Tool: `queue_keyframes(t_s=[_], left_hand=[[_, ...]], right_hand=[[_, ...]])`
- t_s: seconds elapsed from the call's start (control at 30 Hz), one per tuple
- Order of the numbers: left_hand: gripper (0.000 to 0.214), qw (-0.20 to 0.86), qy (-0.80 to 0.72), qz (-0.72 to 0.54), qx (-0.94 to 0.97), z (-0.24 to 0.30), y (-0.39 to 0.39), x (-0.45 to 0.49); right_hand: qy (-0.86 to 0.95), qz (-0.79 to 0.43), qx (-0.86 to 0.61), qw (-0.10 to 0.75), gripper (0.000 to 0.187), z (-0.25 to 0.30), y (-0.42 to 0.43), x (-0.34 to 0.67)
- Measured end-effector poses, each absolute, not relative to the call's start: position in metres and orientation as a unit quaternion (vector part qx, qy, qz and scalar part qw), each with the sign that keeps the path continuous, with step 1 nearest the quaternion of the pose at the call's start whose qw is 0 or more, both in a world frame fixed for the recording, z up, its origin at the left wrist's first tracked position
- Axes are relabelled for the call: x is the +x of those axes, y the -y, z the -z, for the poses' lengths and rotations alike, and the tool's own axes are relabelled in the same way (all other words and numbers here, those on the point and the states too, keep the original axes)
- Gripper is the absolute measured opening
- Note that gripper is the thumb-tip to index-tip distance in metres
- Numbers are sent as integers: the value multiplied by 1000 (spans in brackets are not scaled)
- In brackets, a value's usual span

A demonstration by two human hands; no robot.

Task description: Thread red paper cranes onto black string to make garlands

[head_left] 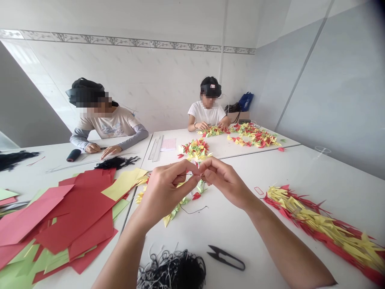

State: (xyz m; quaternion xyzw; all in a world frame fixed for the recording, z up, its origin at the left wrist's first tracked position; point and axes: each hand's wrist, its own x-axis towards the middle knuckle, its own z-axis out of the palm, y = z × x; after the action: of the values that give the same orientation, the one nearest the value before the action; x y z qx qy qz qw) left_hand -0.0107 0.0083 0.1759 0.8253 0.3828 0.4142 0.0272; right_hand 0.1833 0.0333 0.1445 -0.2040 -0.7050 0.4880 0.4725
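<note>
White desks (pixel 228 228) fill a tiled room. At the middle, the left hand (pixel 165 196) and right hand (pixel 225 182) meet, their fingers (pixel 188 170) pinched together on what looks like a thin dark thread (pixel 189 174). Loose folded paper pieces (pixel 177 210) lie just beyond. A long red-and-yellow paper strand (pixel 325 228) looks finished at right; red, yellow and green paper sheets (pixel 72 216) remain at left. A black thread tangle (pixel 174 273) and thread snips (pixel 225 257) rest nearest.

Bare hands (pixel 165 196), forearms (pixel 279 241); white sleeve edge (pixel 327 287) by right elbow.
</note>
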Motion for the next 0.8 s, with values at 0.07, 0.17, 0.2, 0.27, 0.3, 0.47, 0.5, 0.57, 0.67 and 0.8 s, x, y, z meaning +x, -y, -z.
queue_keyframes(t_s=[0.07,0.17,0.2,0.27,0.3,0.47,0.5,0.57,0.67,0.8], left_hand=[[7,9,-393,-399,829,-177,-7,-11],[7,-30,-400,-381,833,-177,-6,-11],[7,-40,-399,-377,835,-176,-6,-11],[7,-48,-397,-374,837,-176,-6,-10],[7,-45,-396,-375,837,-176,-7,-10],[6,35,-410,-392,823,-176,-7,-8],[6,61,-415,-396,817,-177,-7,-8],[6,114,-423,-399,805,-177,-6,-6],[8,174,-425,-395,795,-177,-6,-4],[15,185,-428,-408,785,-176,-7,-2]], right_hand=[[705,-483,-199,479,24,-146,-32,184],[717,-466,-205,476,24,-148,-30,183],[720,-457,-212,478,24,-148,-29,183],[723,-439,-226,484,23,-149,-29,182],[722,-432,-228,489,23,-149,-29,182],[706,-437,-203,519,18,-147,-32,184],[703,-437,-196,526,18,-147,-32,184],[698,-433,-186,539,18,-146,-33,184],[697,-424,-179,550,17,-144,-32,183],[701,-415,-180,551,18,-144,-30,181]])
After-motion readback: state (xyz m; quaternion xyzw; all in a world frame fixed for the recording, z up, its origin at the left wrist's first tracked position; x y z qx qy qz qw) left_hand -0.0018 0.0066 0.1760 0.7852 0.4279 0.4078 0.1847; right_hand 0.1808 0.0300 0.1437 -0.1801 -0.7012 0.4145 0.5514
